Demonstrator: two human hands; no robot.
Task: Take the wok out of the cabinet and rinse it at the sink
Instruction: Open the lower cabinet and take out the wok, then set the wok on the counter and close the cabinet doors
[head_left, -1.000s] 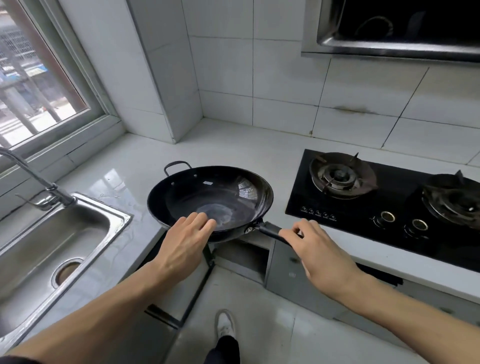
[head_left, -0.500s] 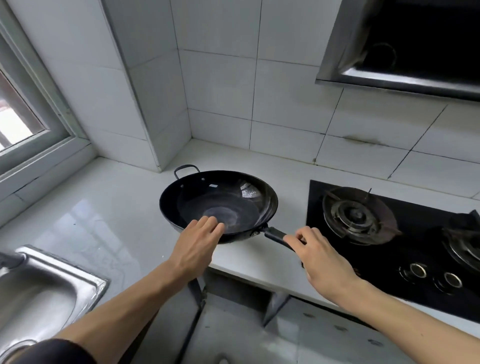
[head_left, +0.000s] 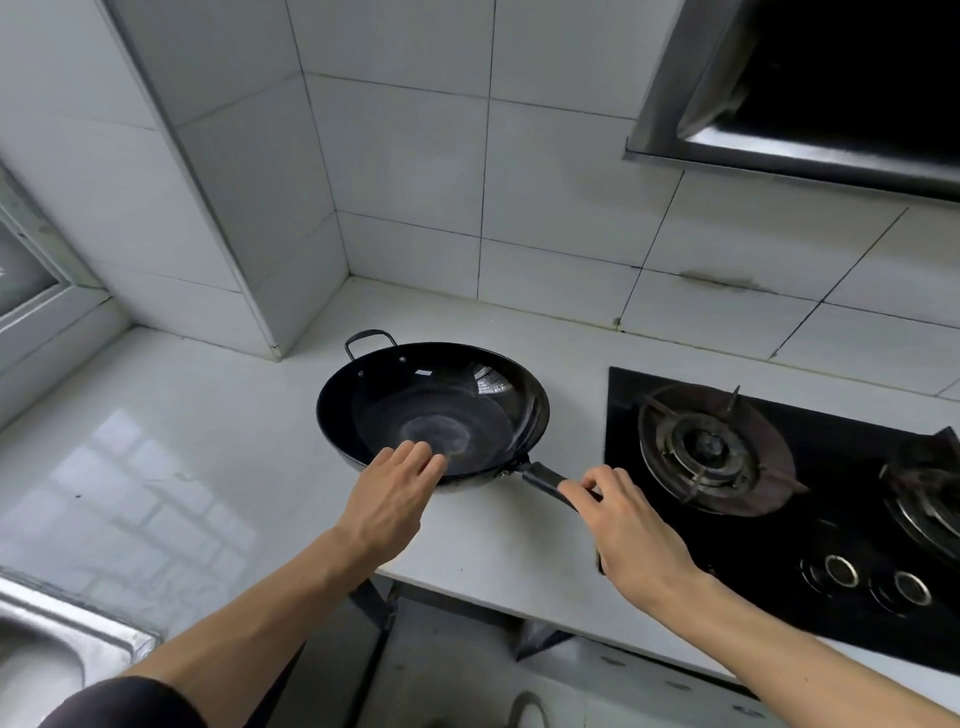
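Wok (head_left: 434, 410) sat upright on the white counter (head_left: 218, 441), stove (head_left: 779, 467) at its 3 o'clock, sink (head_left: 62, 639) corner well apart toward 8 o'clock. Right hand (head_left: 631, 530) gripped the long handle (head_left: 543, 475), which ran out from the bowl at 4 o'clock. Left hand (head_left: 395, 493) lay with straight fingers on the near rim at 6 o'clock, holding nothing. Judged: rigid dark metal, likely heavy and bowl-weighted, so the long handle alone would twist. The loop handle (head_left: 370, 340) at 11 o'clock offered the second hold. Smooth interior, probably slick when wet.
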